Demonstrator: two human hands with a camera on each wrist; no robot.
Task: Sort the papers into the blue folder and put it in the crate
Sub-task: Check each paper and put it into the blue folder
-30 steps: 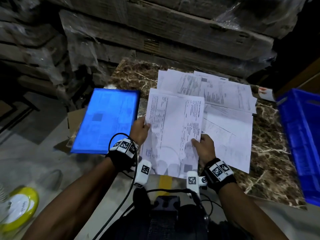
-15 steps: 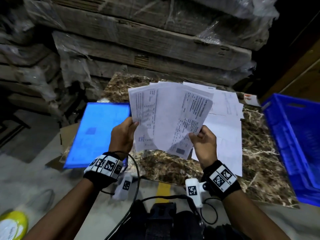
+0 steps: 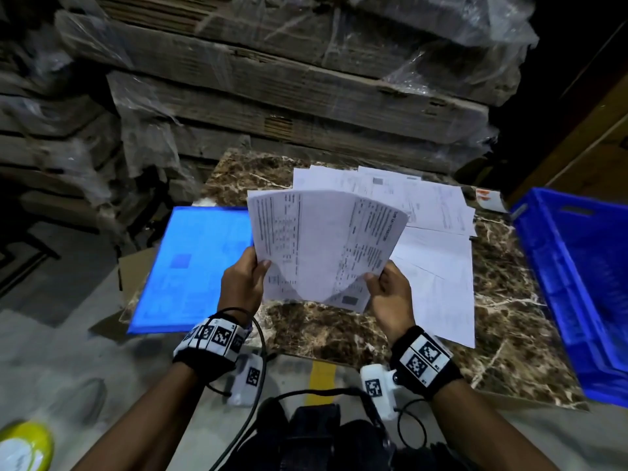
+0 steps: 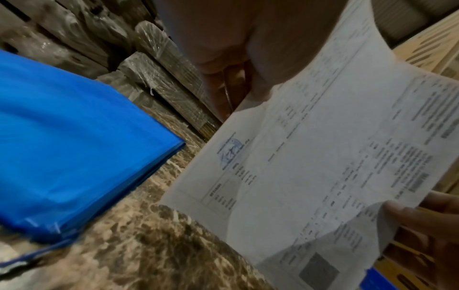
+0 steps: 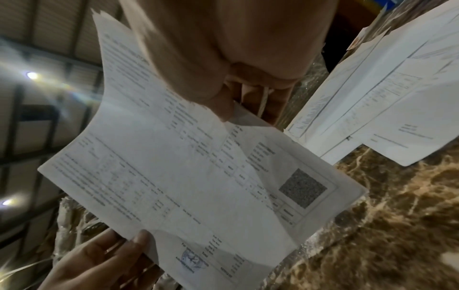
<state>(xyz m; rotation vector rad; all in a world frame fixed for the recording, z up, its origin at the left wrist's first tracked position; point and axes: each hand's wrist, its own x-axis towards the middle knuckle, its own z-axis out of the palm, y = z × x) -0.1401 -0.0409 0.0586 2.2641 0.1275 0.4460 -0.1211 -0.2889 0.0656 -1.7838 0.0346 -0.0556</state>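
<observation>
Both hands hold a small stack of printed papers up above the marble slab. My left hand pinches the lower left edge; my right hand pinches the lower right corner. The sheets bow and fan apart between them, as the papers and the papers show in the wrist views. More loose papers lie spread on the slab behind and to the right. The blue folder lies shut at the slab's left edge, also seen as the blue folder. The blue crate stands at the right.
A brown marble slab carries the papers. Plastic-wrapped stacks of flat cardboard rise right behind it. A piece of cardboard lies under the folder. A yellow tape roll sits on the floor at lower left.
Both hands have lifted the stack off the slab and tilted it upright; the sheets now fan and bow between the two hands.
</observation>
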